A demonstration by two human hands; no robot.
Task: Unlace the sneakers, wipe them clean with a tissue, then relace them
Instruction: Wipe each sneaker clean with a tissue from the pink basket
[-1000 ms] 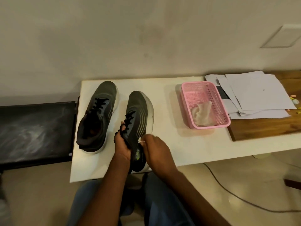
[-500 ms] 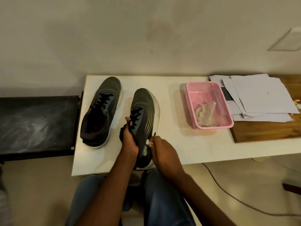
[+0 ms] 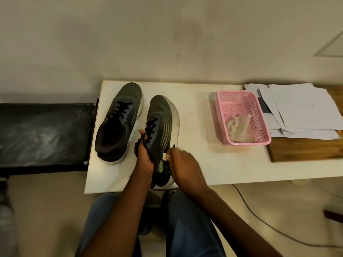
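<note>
Gripping the right sneaker (image 3: pixel 163 125) at its collar, the left hand (image 3: pixel 143 156) has its fingers curled round the shoe's inner edge and a bunch of black lace (image 3: pixel 151 127). That sneaker lies tilted on the white bench (image 3: pixel 222 167), heel toward the person and hanging slightly over the near edge, toe pointing to the wall. The right hand (image 3: pixel 182 164) sits at the shoe's outer side near the heel, fingers curled and pinching a small white tissue (image 3: pixel 165 156) against the upper; a lace end pokes up just above its knuckles.

The left sneaker (image 3: pixel 118 123) stands flat beside it, a little apart, laced, its opening facing up.

A pink basket (image 3: pixel 222 112) rests further right on the bench, well apart from the shoes, with a crumpled wipe (image 3: pixel 238 128) inside at its near end. Just beyond the basket, loose papers (image 3: pixel 304 108) lie stacked on a wooden board (image 3: pixel 304 149) that overlaps the bench's right end. A dark bench-like surface (image 3: pixel 44 134) adjoins on the left. A cable (image 3: pixel 259 219) trails across the floor by the person's knees, which are in blue jeans (image 3: pixel 185 225).
</note>
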